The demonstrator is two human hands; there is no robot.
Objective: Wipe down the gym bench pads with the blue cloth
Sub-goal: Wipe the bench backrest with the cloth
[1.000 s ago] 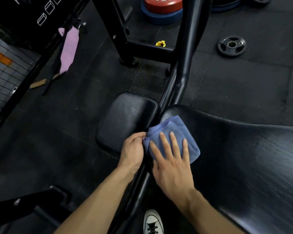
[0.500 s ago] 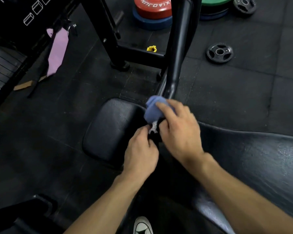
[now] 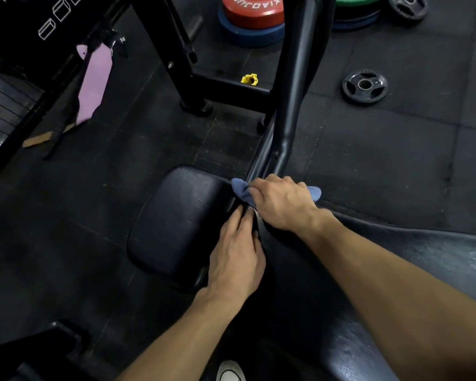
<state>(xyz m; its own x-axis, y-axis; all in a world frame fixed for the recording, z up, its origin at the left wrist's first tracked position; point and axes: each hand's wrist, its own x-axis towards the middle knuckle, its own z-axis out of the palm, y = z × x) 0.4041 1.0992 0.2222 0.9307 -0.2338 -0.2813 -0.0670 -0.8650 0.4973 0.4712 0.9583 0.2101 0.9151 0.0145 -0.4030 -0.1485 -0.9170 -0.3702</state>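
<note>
Right hand (image 3: 282, 203) clamped on blue cloth (image 3: 241, 191) at far end of large pad (image 3: 437, 257); left hand (image 3: 235, 259), fingers straight, resting beside small pad (image 3: 176, 218).

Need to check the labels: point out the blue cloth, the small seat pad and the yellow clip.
blue cloth (image 3: 241, 191), head view, left corner poking out
small seat pad (image 3: 176, 218), head view, bare top
yellow clip (image 3: 249, 79), head view, its middle

Red weight plate (image 3: 254, 11) on blue plate (image 3: 249, 33), small black plate (image 3: 365, 85), yellow collar (image 3: 249, 79), pink strap (image 3: 94, 83)
</note>
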